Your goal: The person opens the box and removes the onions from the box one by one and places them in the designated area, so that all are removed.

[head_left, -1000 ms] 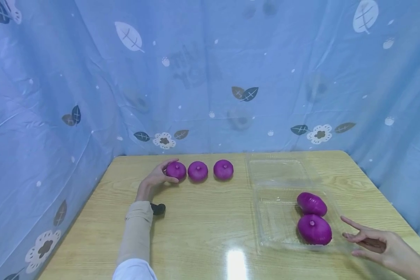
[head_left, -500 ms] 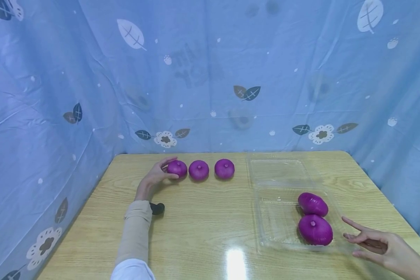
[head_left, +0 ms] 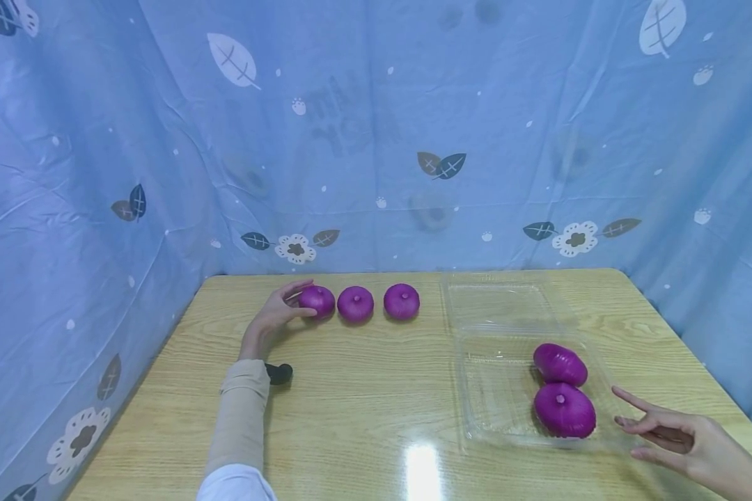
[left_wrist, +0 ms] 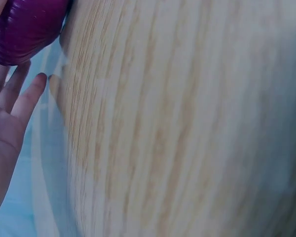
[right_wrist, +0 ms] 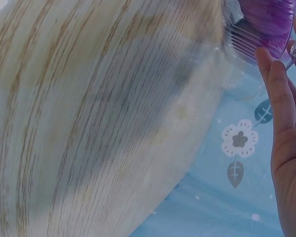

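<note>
At the back left of the table, my left hand (head_left: 278,310) is spread around the leftmost purple onion (head_left: 317,302), fingers behind it and thumb in front. In the left wrist view its fingers look fairly straight, tips close to the purple onion (left_wrist: 27,29). Two more purple onions, a middle one (head_left: 355,305) and a right one (head_left: 402,302), complete a row. A clear plastic container (head_left: 495,403) at the right bears two purple onions, one tilted (head_left: 560,364) and one stem up (head_left: 565,410). Beside its right edge my right hand (head_left: 670,435) is loosely spread, holding nothing.
The container's clear lid (head_left: 498,306) lies folded back behind it. A black rounded object (head_left: 280,374) shows at my left sleeve. Blue patterned cloth (head_left: 376,139) hangs behind and beside the wooden table (head_left: 363,396).
My left hand has drawn back slightly to the left, its thumb shifting off the front of the leftmost onion. The right hand and the container stay put.
</note>
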`<state>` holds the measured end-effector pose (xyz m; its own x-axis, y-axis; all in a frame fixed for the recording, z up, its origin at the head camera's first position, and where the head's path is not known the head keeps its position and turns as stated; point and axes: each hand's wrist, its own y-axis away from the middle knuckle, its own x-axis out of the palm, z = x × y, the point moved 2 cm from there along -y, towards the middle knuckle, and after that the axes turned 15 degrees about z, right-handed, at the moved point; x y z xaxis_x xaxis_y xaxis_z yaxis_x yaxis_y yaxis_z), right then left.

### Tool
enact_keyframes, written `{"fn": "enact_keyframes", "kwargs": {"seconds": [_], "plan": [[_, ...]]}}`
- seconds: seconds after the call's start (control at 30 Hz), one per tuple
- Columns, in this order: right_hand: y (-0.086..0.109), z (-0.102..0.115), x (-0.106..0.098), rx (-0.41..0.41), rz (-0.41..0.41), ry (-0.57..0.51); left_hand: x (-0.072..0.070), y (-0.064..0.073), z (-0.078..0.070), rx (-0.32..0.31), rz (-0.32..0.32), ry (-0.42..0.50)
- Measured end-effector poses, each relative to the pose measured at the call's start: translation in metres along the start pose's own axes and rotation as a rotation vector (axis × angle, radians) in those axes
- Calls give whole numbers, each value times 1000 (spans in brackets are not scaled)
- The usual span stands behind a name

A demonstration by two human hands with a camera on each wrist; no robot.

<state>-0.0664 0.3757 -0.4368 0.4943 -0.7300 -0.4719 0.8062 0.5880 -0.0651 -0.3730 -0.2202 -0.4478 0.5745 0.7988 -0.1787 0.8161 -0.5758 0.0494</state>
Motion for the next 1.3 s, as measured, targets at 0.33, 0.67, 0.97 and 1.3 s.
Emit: {"fn": "enact_keyframes", "kwargs": {"seconds": [0.33, 0.67, 0.97, 1.3], "plan": [[0, 0, 0, -30, -2, -4, -3, 4, 1, -1, -12, 31], [0, 0, 0, 24, -14, 22, -4, 5, -1, -59, -64, 13], [0, 0, -1, -36, -3, -18, -5, 7, -6, -84, 34, -37], [-2, 1, 0, -59, -9, 18, -9, 16, -5, -71, 57, -36]]}}
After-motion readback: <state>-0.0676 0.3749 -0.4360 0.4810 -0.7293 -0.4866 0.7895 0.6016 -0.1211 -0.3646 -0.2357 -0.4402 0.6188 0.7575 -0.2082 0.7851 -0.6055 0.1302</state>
